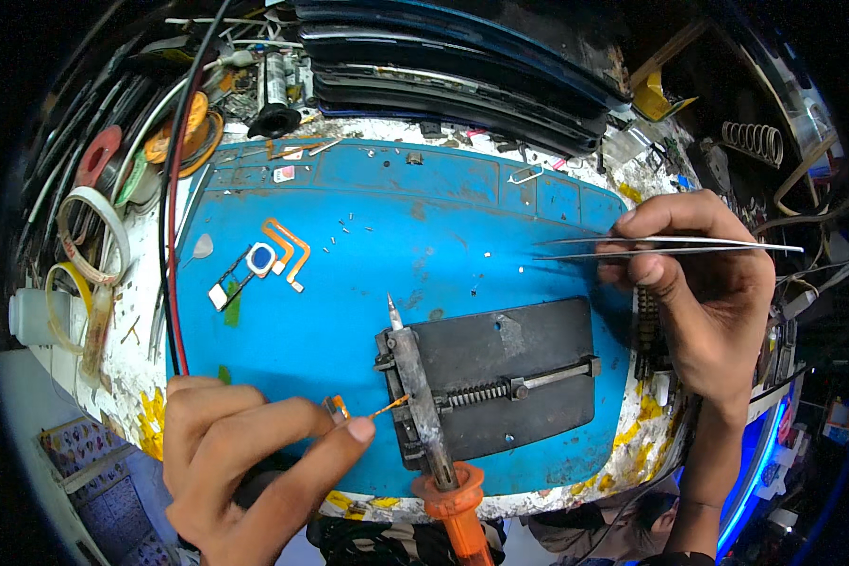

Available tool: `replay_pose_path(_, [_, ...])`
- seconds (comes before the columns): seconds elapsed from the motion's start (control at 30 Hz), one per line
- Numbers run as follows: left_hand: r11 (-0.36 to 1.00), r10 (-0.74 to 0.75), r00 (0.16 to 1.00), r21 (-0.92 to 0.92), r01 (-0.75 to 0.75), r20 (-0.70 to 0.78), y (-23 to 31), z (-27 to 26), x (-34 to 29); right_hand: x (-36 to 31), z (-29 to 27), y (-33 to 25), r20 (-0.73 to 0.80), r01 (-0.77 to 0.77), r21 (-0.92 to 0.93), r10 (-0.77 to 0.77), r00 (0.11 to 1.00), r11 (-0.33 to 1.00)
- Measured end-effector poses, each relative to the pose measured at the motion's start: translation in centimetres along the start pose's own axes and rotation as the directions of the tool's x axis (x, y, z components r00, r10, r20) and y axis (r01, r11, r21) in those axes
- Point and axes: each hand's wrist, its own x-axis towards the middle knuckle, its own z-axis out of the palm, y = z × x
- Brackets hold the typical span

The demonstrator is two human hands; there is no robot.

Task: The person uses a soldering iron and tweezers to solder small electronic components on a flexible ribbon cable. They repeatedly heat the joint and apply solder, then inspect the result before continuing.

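My left hand (245, 453), at the lower left, pinches a small orange flex cable (389, 407) between thumb and finger. The cable's thin end points right, close to the metal shaft of a soldering iron (415, 377). That iron lies slanted across the left end of a black circuit-board holder (547, 344), its tip upward and its orange handle toward me. On the right, my right hand (693, 283) grips metal tweezers (759, 246). Their tips point left over the blue mat (349, 311) and stand slightly apart, with nothing visible between them.
A flex part with a blue square button (262, 258) lies at the mat's left, near several tiny bits. Black and red wires (173, 236) run down the left side. Stacked dark panels (462, 85) fill the back; tape rolls (94, 236) stand at the left edge.
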Motion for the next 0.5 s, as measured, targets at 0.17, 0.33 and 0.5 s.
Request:
replay_pose_path(0.17, [0.999,-0.035,0.998,-0.003,0.035,0.054,0.33,-0.14,0.11,0.32,-0.22,0.55,0.08,0.101,-0.071,-0.095,0.992,0.992])
replay_pose_path(0.33, [0.999,-0.033,0.994,-0.038,0.037,0.101,0.21,-0.66,0.02,0.28,-0.05,0.66,0.054,0.071,-0.068,-0.068,0.996,0.995])
replay_pose_path(0.5, [0.999,-0.002,0.991,-0.034,0.007,0.136,-0.21,-0.57,-0.11,0.23,0.05,0.35,0.055,0.036,-0.067,-0.032,0.998,0.997])
